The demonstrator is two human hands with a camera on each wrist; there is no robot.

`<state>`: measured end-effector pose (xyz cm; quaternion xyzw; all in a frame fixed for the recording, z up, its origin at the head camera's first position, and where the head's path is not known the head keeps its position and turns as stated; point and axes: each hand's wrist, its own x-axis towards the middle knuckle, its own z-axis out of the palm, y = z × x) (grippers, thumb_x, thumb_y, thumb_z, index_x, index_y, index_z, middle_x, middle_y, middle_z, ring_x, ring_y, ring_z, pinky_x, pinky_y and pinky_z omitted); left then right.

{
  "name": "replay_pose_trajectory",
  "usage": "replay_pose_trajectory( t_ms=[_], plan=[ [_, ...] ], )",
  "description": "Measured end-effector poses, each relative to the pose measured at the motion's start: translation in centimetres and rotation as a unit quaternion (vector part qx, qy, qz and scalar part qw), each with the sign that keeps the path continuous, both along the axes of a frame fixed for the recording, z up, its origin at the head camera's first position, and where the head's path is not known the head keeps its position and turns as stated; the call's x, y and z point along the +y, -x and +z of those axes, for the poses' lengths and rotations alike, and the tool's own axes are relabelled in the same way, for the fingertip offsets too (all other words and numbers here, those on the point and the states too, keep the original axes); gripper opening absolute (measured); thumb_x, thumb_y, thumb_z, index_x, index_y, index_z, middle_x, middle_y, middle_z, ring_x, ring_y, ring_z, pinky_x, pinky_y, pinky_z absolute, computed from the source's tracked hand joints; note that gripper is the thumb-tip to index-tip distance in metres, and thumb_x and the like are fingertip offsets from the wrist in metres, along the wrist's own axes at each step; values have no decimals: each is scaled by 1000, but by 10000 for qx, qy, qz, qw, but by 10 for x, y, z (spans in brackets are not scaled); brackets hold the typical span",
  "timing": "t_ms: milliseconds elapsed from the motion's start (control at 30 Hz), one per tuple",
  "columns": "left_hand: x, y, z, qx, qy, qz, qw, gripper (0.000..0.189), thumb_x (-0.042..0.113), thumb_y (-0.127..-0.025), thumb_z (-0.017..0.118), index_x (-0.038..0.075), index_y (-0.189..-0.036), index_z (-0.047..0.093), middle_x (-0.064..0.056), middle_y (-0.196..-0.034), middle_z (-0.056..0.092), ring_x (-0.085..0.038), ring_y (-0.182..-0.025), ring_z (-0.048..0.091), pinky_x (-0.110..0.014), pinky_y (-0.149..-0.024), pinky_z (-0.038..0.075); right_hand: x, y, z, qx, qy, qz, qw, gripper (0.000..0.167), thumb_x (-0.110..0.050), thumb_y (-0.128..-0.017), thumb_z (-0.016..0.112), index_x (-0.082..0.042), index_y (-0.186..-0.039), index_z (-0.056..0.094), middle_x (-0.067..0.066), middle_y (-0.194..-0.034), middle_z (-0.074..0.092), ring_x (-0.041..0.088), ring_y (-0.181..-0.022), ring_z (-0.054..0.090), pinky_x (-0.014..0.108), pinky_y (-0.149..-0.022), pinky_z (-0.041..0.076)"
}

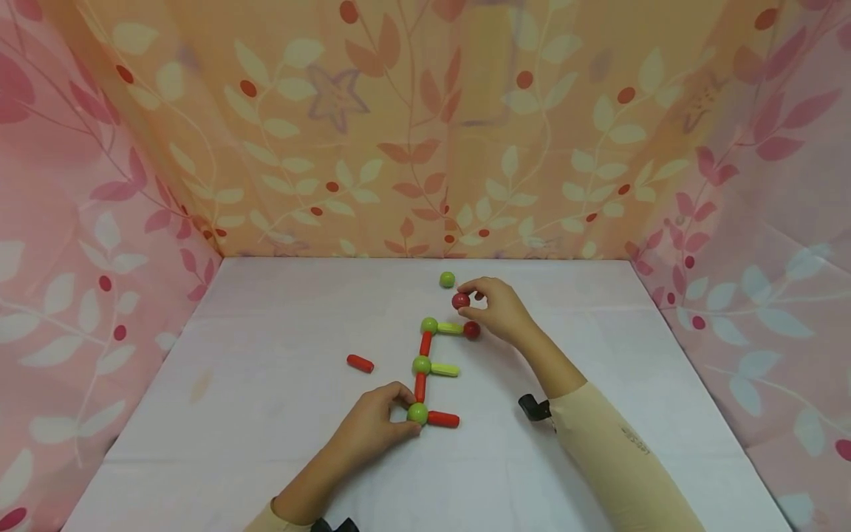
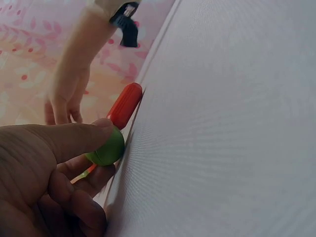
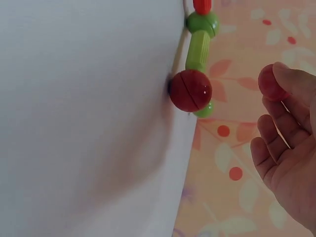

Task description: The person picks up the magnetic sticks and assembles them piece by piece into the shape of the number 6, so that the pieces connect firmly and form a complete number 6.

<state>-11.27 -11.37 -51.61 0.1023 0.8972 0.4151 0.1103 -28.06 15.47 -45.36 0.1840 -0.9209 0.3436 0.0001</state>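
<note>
My left hand (image 1: 372, 425) pinches the nearest green ball (image 1: 417, 413) of a joined frame between thumb and fingers. Three green balls are linked in a column by two red rods (image 1: 420, 387). A red rod (image 1: 443, 420) points right from the held ball, and a light green rod (image 1: 445, 369) from the middle one. From the far ball (image 1: 429, 325), another light green rod (image 1: 450, 328) runs to a red ball (image 1: 471, 330). My right hand (image 1: 499, 307) holds a loose red ball (image 3: 273, 82) between thumb and fingertips, above the table beyond that end.
A loose green ball (image 1: 447, 280) lies near the back of the white table (image 1: 279, 310). One loose red rod (image 1: 360, 363) lies left of the frame. Patterned cloth (image 1: 399, 148) hangs at the back and both sides.
</note>
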Motion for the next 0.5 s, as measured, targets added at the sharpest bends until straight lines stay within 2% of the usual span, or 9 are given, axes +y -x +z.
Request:
replay_pose_trajectory(
  t_ms=[267,500],
  plan=[
    [1,1,-1,-84,20,53,9999,34,35,-79,89,32,-105,66,18,-99,66,-13,-87,55,-31,-77,45,18,-46,-7,-93,257,-13,9996,38,-29,-87,84,-22,-123,71,-6,-113,69,32,-109,60,44,-88,50],
    [0,2,-2,-74,-22,-9,10000,34,35,-79,89,31,-105,66,17,-99,66,-13,-87,55,-32,-77,45,25,-70,-18,-219,428,-54,9988,37,-27,-85,85,-25,-120,72,-7,-115,68,26,-106,59,45,-91,51]
  ],
)
